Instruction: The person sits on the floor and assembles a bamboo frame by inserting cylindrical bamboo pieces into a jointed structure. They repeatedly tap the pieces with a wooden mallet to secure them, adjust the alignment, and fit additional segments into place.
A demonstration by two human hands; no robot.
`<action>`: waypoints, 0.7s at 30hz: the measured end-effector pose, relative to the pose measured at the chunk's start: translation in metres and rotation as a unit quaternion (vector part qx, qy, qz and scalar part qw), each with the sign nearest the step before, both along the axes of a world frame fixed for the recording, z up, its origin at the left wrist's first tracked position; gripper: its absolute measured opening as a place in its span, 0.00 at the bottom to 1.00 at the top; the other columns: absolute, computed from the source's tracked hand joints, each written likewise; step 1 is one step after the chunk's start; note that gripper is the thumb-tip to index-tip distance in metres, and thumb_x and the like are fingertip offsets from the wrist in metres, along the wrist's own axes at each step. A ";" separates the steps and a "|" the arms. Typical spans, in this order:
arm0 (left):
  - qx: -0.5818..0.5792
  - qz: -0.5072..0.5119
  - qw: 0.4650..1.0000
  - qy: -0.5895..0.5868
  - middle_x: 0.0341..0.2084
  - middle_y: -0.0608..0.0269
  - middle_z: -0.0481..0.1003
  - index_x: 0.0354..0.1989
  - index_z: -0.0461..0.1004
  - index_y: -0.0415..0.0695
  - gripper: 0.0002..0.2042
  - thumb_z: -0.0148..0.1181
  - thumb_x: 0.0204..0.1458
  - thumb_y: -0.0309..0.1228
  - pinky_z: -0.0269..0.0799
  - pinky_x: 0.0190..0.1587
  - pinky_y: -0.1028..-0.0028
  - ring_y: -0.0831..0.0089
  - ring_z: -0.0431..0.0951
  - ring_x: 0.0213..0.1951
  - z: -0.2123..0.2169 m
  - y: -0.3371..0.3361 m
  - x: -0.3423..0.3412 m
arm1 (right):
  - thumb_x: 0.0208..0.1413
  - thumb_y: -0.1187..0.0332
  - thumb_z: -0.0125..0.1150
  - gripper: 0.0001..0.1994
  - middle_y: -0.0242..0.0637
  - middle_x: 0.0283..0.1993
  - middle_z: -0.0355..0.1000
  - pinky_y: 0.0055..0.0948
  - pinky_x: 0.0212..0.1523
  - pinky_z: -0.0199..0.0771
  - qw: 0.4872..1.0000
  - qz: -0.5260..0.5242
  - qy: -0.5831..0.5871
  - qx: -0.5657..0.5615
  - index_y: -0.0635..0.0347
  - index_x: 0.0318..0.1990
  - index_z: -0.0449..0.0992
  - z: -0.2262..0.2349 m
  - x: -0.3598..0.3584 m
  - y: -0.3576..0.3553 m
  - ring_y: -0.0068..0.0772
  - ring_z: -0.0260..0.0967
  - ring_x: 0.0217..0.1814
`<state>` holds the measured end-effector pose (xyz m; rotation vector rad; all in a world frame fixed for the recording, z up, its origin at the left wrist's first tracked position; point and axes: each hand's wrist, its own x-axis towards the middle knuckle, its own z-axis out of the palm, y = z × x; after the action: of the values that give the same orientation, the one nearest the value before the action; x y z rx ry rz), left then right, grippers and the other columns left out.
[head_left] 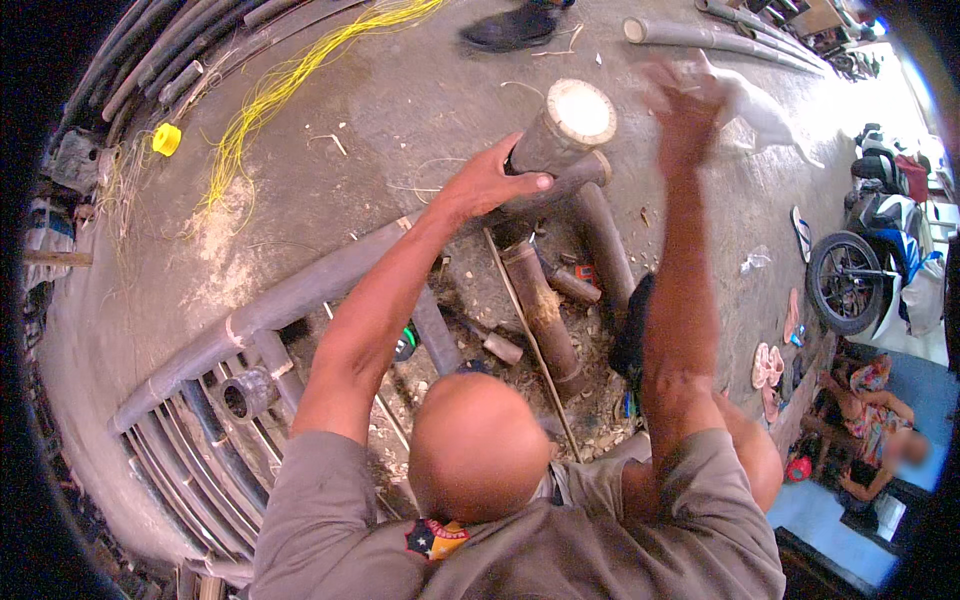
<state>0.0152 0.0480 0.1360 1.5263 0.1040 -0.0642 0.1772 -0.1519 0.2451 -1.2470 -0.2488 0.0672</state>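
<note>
My left hand (492, 182) is wrapped round a short, thick bamboo section (553, 145), fingers behind it and thumb across its side. This section stands with its pale cut end facing up, against a long dark bamboo pole (330, 262) that runs diagonally across the floor. My right hand (688, 95) is raised to the right of the section, apart from it. Motion smears its fingers, and I see nothing clearly in it. Between my knees lie a split-marked bamboo piece (545, 310), a smaller bamboo offcut (573, 285) and a thin stick (528, 335), among wood chips.
Yellow strands (270, 100) and a yellow roll (166, 139) lie at the left, near stacked poles (185, 50). A white cat (765, 110) is beyond my right hand. A shoe (510, 28) shows at the top. Sandals (768, 366), a motorbike (870, 260) and a seated person (875, 420) are right.
</note>
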 end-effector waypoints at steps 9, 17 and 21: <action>0.024 0.204 0.962 -0.178 0.49 0.54 0.80 0.56 0.73 0.32 0.54 0.71 0.34 0.73 0.71 0.58 0.65 0.67 0.78 0.53 -0.011 -0.014 0.016 | 0.64 0.26 0.26 0.50 0.47 0.44 0.80 0.37 0.53 0.79 0.947 0.289 -0.123 -0.067 0.71 0.52 0.77 -0.042 -0.049 0.080 0.39 0.79 0.46; -0.021 0.204 0.968 -0.144 0.52 0.55 0.79 0.67 0.64 0.31 0.63 0.83 0.25 0.63 0.67 0.64 0.66 0.68 0.77 0.56 0.013 -0.044 0.041 | 0.66 0.30 0.18 0.49 0.48 0.43 0.80 0.35 0.52 0.78 0.937 0.327 0.097 0.081 0.71 0.48 0.77 -0.030 -0.028 0.048 0.40 0.79 0.45; -0.023 0.185 0.972 -0.144 0.53 0.56 0.78 0.65 0.67 0.31 0.62 0.83 0.22 0.64 0.68 0.64 0.65 0.68 0.77 0.57 0.010 -0.027 0.036 | 0.70 0.37 0.27 0.41 0.45 0.44 0.80 0.33 0.50 0.78 0.938 0.230 -0.183 -0.185 0.69 0.46 0.80 -0.010 -0.049 0.062 0.35 0.79 0.44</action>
<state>0.0510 0.0205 0.1463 1.4331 0.1529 0.4487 0.1281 -0.0901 0.2355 -1.5498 -0.8839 0.2971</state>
